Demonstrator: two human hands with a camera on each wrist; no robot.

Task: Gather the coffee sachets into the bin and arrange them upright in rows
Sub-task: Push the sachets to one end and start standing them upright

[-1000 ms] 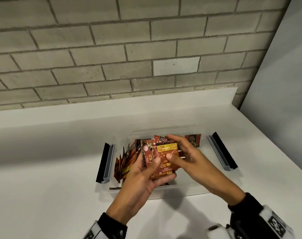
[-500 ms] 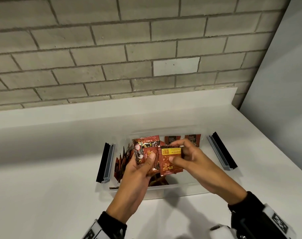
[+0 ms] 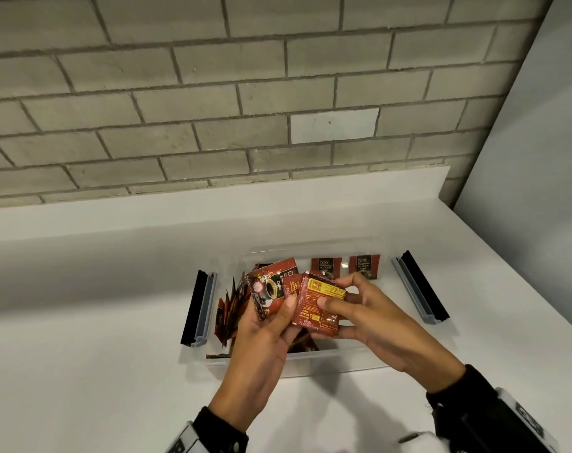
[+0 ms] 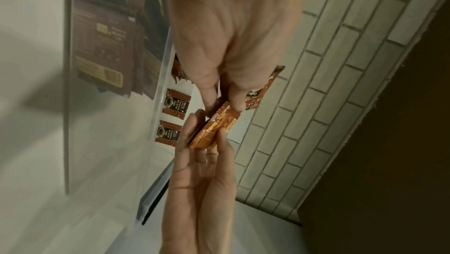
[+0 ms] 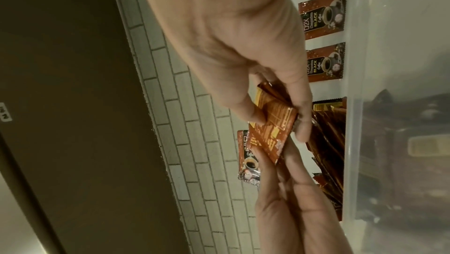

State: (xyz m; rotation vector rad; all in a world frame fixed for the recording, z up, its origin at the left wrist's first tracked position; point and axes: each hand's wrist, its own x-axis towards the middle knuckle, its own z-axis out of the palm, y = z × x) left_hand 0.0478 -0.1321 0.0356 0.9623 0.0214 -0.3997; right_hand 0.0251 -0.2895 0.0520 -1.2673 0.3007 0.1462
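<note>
A clear plastic bin [image 3: 310,362] stands on the white counter. Above it my left hand [image 3: 278,308] grips a few red-brown coffee sachets [image 3: 268,292]; the front one shows a coffee cup. My right hand [image 3: 333,299] pinches a sachet with a yellow label [image 3: 317,305], tilted and overlapping the left hand's sachets. The right wrist view shows thumb and fingers on that yellow-labelled sachet [image 5: 272,129]. Several sachets [image 3: 229,308] stand on edge at the bin's left end. Two sachets [image 3: 326,266] [image 3: 364,264] lean against the far wall. My hands hide the bin's middle.
Black and grey latch handles stick out at the bin's left [image 3: 199,310] and right [image 3: 420,287] ends. The counter [image 3: 82,354] runs back to a grey brick wall [image 3: 212,109]. A grey panel [image 3: 539,158] closes the right side.
Both hands have lifted the sachets higher above the bin. The right hand has shifted the yellow-labelled sachet rightward off the left hand's bunch and tilted it.
</note>
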